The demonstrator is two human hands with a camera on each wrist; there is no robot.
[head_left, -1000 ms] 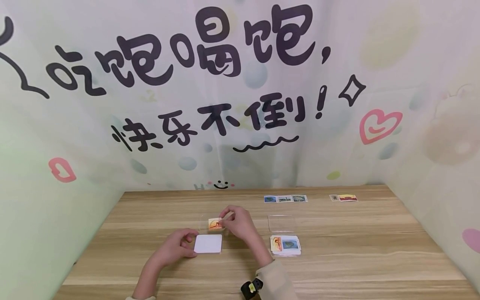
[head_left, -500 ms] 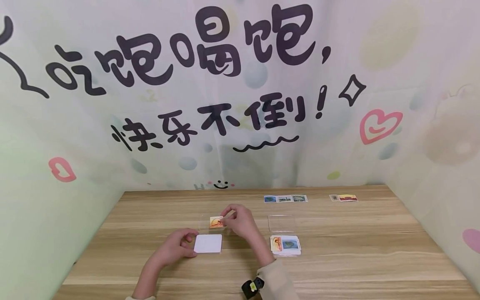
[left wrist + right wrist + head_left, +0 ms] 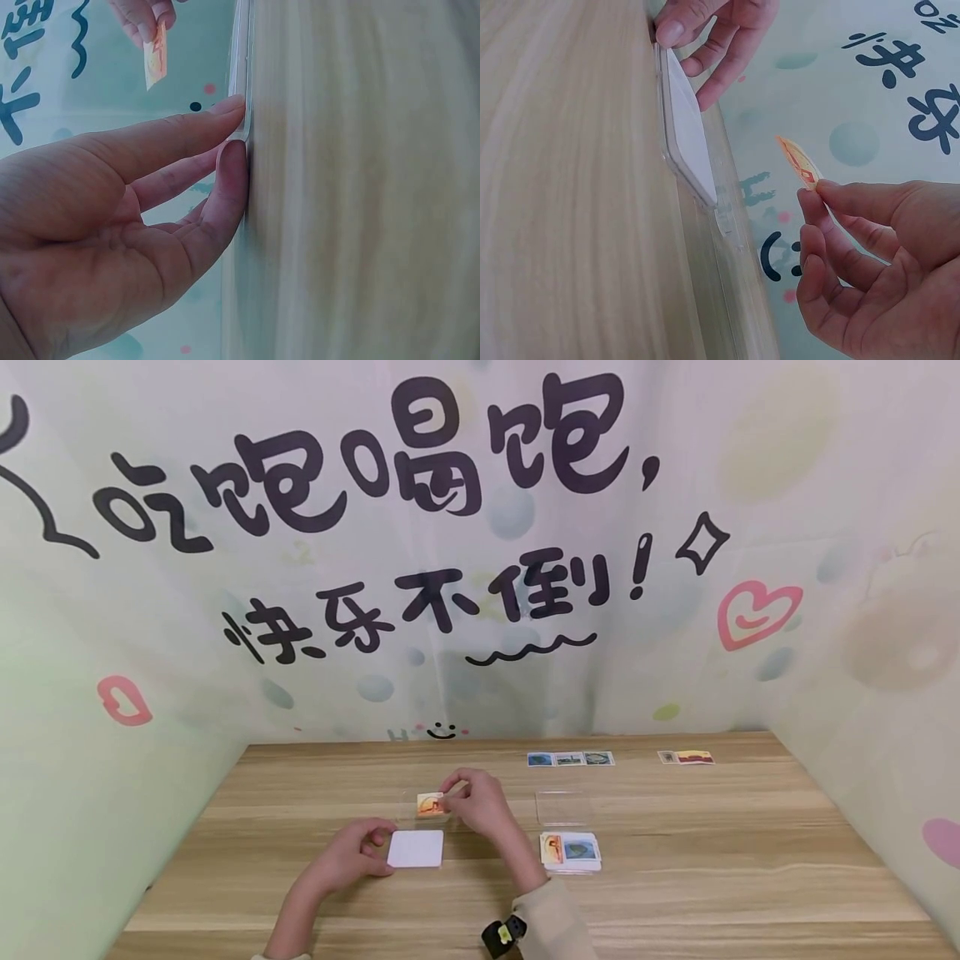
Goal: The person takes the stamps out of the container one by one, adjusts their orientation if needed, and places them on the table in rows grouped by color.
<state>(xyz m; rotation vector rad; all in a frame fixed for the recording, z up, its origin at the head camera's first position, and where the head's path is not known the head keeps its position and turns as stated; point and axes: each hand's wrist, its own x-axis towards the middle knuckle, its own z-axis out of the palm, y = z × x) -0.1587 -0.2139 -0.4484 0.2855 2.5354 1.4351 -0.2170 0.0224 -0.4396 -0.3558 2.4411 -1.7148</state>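
My right hand (image 3: 480, 803) pinches an orange-and-yellow postage stamp (image 3: 799, 163) between thumb and index finger, holding it raised above a clear plastic lid (image 3: 407, 806). In front of that lid lies a shallow clear case with a white top surface (image 3: 416, 849). My left hand (image 3: 352, 854) grips this case at its left end, thumb at the near corner and fingers at the far one. Seen in the left wrist view, thumb and a fingertip meet the case's edge (image 3: 241, 71) close to the wooden table. The stamp stays apart from the case.
To the right, a second white case (image 3: 573, 866) bears an orange stamp (image 3: 552, 849) and a blue stamp (image 3: 581, 849). Behind it lies another clear lid (image 3: 564, 808). Farther back are a row of three stamps (image 3: 570, 759) and a pair (image 3: 695, 757). A printed cloth wall encloses the table.
The stamp in my right hand has risen very slightly over the last second. My left hand keeps its place on the case.
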